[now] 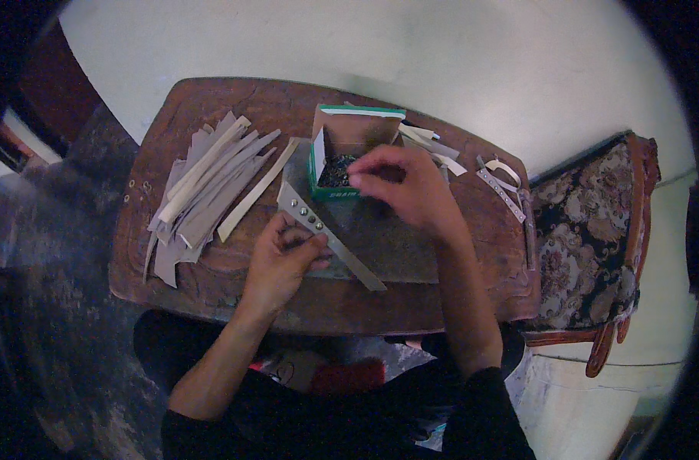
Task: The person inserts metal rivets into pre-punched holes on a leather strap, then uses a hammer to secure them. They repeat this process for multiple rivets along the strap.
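My left hand (pixel 287 257) is closed round a pale, narrow strip (pixel 349 263) that slants over the table. Several round metal studs sit in a row along the strip's upper, wider part. A small green cardboard box (pixel 314 170) stands behind it with its lid up, holding a heap of small dark and shiny pieces (pixel 336 170). Over the right side of this box is my right hand (pixel 399 180), thumb and fingertips pinched together. Whatever may be between those fingertips is too small to make out.
A pile of pale and greyish strips (pixel 211 180) covers the left of the wooden table (pixel 365 310). Further strips (pixel 434 144) lie behind my right hand. Studded strips (pixel 501 194) rest near the right edge. A flower-patterned chair (pixel 587 238) stands at the right, beside the wall.
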`<action>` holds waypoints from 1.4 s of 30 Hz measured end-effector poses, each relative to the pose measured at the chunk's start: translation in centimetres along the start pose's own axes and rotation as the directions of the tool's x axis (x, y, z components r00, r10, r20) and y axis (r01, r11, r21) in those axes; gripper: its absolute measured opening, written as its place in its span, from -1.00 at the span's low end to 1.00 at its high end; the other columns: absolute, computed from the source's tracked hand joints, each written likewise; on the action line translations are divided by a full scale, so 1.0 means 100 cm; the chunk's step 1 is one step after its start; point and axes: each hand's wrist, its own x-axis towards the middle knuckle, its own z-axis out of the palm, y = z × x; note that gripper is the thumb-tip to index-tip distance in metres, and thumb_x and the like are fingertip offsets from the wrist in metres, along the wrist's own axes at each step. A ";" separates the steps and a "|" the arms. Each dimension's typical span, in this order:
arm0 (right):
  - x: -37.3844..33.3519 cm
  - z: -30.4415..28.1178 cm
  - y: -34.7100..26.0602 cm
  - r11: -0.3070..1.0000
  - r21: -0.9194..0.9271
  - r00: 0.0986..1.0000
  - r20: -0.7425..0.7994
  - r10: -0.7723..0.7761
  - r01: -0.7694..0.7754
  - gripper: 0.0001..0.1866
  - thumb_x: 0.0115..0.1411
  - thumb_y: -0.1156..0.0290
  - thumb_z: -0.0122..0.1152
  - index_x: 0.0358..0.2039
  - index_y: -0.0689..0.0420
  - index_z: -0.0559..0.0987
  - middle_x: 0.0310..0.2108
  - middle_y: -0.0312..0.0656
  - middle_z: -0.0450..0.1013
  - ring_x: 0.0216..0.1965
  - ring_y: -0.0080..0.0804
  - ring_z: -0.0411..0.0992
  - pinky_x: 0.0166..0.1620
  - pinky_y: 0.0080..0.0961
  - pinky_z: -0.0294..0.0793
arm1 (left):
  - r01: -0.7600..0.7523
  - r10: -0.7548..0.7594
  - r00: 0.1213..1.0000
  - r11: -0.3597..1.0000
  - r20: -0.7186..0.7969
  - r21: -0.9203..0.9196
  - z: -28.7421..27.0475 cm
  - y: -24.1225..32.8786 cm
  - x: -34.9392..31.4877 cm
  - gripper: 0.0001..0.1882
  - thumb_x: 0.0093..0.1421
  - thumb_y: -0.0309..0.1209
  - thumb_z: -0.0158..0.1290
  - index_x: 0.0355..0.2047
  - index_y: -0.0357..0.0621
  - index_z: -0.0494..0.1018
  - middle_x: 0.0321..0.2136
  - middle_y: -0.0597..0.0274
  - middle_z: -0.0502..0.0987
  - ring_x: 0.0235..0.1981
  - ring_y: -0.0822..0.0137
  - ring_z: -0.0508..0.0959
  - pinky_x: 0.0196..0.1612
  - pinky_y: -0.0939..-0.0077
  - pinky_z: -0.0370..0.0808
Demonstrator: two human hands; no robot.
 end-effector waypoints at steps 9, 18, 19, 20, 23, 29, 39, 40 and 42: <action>-0.061 0.039 0.010 0.918 0.364 0.984 -0.023 0.177 -0.157 -0.84 0.08 0.46 0.26 -0.32 0.23 0.60 -0.33 -0.24 0.56 -0.26 -0.52 0.48 -0.13 -0.56 0.43 | -0.006 0.006 1.000 1.000 0.002 -0.019 -0.004 -0.008 0.004 -0.82 0.18 -0.52 0.06 -0.20 -0.26 0.39 -0.35 0.14 0.55 -0.35 0.35 0.59 -0.27 0.53 0.57; -0.067 0.060 0.032 0.954 0.297 0.991 -0.120 0.060 -0.022 -0.86 0.06 0.49 0.25 -0.32 0.18 0.60 -0.34 -0.23 0.46 -0.27 -0.47 0.42 -0.17 -0.56 0.37 | -0.010 0.010 1.000 1.000 0.007 0.001 0.001 -0.001 0.002 -0.84 0.19 -0.51 0.06 -0.23 -0.28 0.39 -0.35 0.12 0.55 -0.34 0.36 0.59 -0.27 0.57 0.57; -0.067 0.061 0.033 0.953 0.303 0.991 -0.125 0.056 -0.016 -0.86 0.06 0.48 0.26 -0.32 0.17 0.60 -0.34 -0.23 0.44 -0.27 -0.46 0.41 -0.18 -0.55 0.36 | -0.009 0.009 1.000 1.000 0.010 -0.004 0.000 -0.001 0.002 -0.84 0.19 -0.51 0.06 -0.23 -0.29 0.39 -0.35 0.12 0.55 -0.34 0.37 0.59 -0.27 0.58 0.57; -0.067 0.062 0.032 0.956 0.292 0.991 -0.123 0.058 -0.020 -0.86 0.06 0.48 0.26 -0.33 0.17 0.60 -0.34 -0.23 0.44 -0.27 -0.46 0.41 -0.17 -0.56 0.36 | -0.015 0.015 1.000 1.000 0.008 0.004 -0.001 -0.002 0.002 -0.84 0.19 -0.51 0.06 -0.22 -0.26 0.40 -0.34 0.15 0.55 -0.33 0.38 0.58 -0.27 0.57 0.57; -0.066 0.061 0.031 0.962 0.272 0.991 -0.118 0.062 -0.027 -0.86 0.05 0.48 0.26 -0.33 0.17 0.61 -0.33 -0.23 0.44 -0.26 -0.45 0.41 -0.16 -0.55 0.36 | -0.023 0.023 1.000 1.000 0.005 0.015 -0.003 -0.006 0.003 -0.83 0.17 -0.52 0.07 -0.21 -0.22 0.41 -0.33 0.21 0.55 -0.31 0.40 0.57 -0.26 0.55 0.58; -0.065 0.062 0.030 0.959 0.283 0.993 -0.096 0.063 -0.034 -0.85 0.05 0.47 0.27 -0.33 0.18 0.61 -0.33 -0.21 0.46 -0.24 -0.44 0.43 -0.13 -0.54 0.36 | -0.019 0.019 1.000 0.999 -0.005 0.035 0.001 -0.003 0.002 -0.85 0.17 -0.54 0.07 -0.23 -0.26 0.42 -0.33 0.19 0.54 -0.33 0.41 0.56 -0.26 0.56 0.58; -0.066 0.065 0.025 0.918 0.364 0.980 -0.062 0.192 -0.157 -0.84 0.08 0.47 0.29 -0.33 0.22 0.56 -0.36 -0.28 0.51 -0.27 -0.60 0.42 -0.15 -0.63 0.37 | -0.092 0.095 0.995 0.990 -0.018 0.102 0.005 -0.001 0.001 -0.86 0.16 -0.55 0.07 -0.27 -0.30 0.42 -0.36 0.18 0.54 -0.36 0.44 0.55 -0.30 0.61 0.57; -0.065 0.066 0.024 0.898 0.404 0.976 -0.048 0.212 -0.175 -0.84 0.08 0.46 0.29 -0.32 0.22 0.56 -0.37 -0.28 0.51 -0.29 -0.61 0.43 -0.16 -0.64 0.38 | -0.102 0.105 0.994 0.988 -0.020 0.118 0.005 0.000 0.001 -0.87 0.16 -0.55 0.07 -0.27 -0.30 0.42 -0.37 0.18 0.54 -0.37 0.44 0.55 -0.30 0.61 0.56; -0.065 0.068 0.026 0.910 0.389 0.980 -0.075 0.186 -0.142 -0.86 0.08 0.45 0.29 -0.35 0.20 0.56 -0.39 -0.27 0.52 -0.32 -0.57 0.46 -0.19 -0.62 0.41 | -0.111 0.113 0.994 0.986 -0.011 0.124 0.004 -0.001 0.000 -0.87 0.16 -0.55 0.07 -0.27 -0.30 0.43 -0.37 0.19 0.54 -0.37 0.45 0.55 -0.30 0.60 0.56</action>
